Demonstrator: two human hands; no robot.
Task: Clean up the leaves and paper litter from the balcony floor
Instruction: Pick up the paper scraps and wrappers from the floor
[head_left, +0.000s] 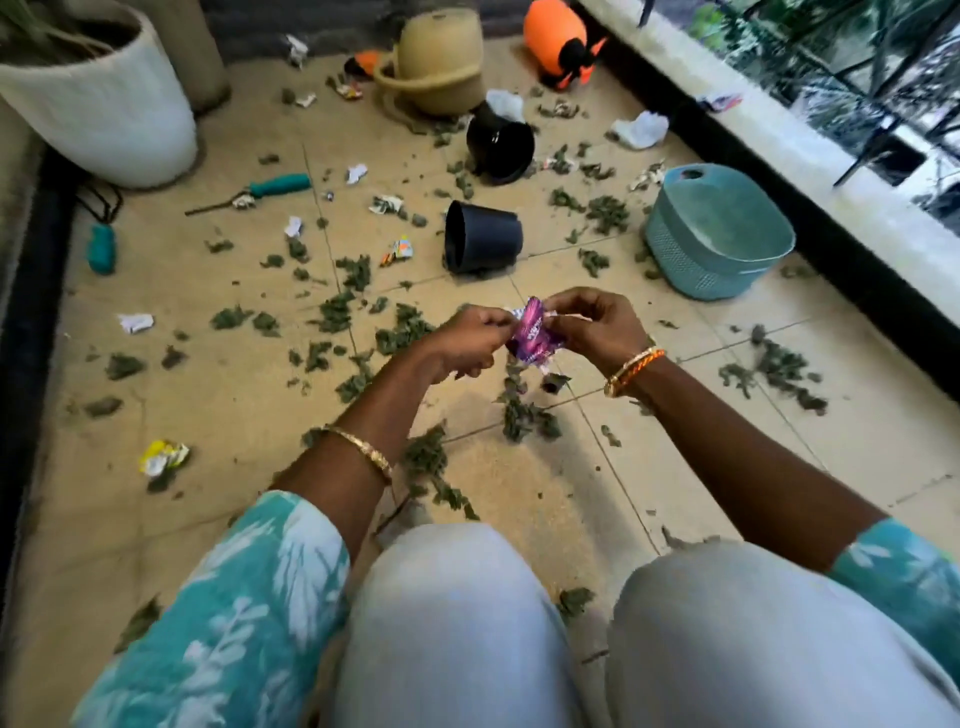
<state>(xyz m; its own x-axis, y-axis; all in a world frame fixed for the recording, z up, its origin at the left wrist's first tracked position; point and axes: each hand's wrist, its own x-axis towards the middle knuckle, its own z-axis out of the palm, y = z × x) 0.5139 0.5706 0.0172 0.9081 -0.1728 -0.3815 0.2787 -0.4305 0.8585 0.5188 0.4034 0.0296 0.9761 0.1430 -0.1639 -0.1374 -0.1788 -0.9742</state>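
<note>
Pinched between our left hand (470, 338) and right hand (592, 327), a purple wrapper (527, 335) is held above the balcony floor (675, 483). We judge the cleanup barely begun: green leaves (410, 327) and paper scraps (136, 322) lie scattered across the tiles, and the teal basket (722, 234) near the ledge lies tipped on its side.
</note>
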